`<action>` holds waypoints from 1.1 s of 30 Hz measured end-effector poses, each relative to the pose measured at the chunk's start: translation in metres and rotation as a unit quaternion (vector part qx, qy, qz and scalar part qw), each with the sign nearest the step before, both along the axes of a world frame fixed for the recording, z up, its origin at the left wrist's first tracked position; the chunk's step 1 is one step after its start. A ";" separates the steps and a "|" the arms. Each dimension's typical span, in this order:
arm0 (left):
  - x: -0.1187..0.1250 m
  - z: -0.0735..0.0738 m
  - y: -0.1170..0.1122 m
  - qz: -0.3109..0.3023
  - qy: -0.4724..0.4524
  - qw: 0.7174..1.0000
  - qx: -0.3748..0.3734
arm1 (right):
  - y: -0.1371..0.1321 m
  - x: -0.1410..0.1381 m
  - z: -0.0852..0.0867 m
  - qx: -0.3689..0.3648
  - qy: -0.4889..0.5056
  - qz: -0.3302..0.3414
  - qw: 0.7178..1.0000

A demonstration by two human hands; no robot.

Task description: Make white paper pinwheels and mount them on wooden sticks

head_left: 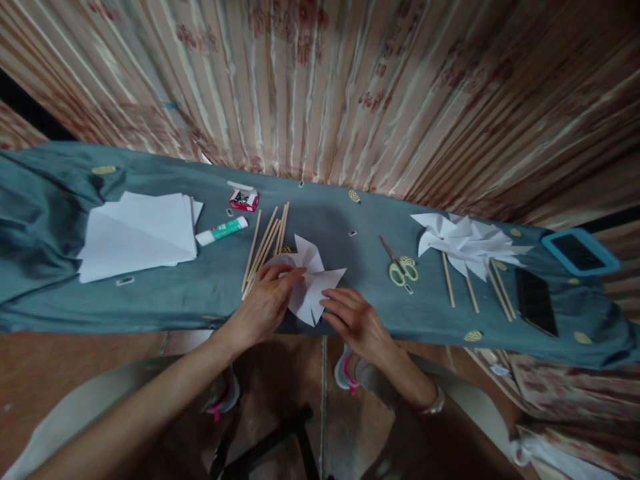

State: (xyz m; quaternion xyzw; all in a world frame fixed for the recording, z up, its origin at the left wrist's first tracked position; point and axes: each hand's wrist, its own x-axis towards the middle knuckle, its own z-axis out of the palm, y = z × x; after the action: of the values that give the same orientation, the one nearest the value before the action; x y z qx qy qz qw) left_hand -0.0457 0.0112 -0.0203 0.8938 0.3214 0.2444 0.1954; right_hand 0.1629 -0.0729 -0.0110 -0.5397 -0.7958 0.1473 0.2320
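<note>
A white folded paper pinwheel (313, 280) lies on the blue-grey cloth (165, 300) at the table's near edge. My left hand (267, 300) rests on its left side, fingers pinched on a paper flap near the centre. My right hand (353, 320) lies on the lower right corner, fingers stretched out and pressing the paper flat. Several thin wooden sticks (265, 243) lie fanned just left of and behind the pinwheel.
A stack of white paper (140, 233) sits far left, with a glue stick (221, 231) and a small red box (243, 198) beside it. Scissors (400, 267), finished pinwheels on sticks (467, 250), a black phone (535, 301) and a blue-cased device (580, 252) lie right. Curtain behind.
</note>
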 end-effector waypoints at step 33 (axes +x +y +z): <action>-0.004 0.003 0.000 0.031 -0.010 0.998 -0.053 | 0.042 -0.024 -0.014 -0.092 0.168 -0.181 0.965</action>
State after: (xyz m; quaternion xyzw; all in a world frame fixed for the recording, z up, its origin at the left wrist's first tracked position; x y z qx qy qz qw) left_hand -0.0500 0.0113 -0.0177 0.8694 0.3593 0.2413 0.2382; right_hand 0.1394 -0.0312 -0.0251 -0.6617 -0.6170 0.2641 0.3342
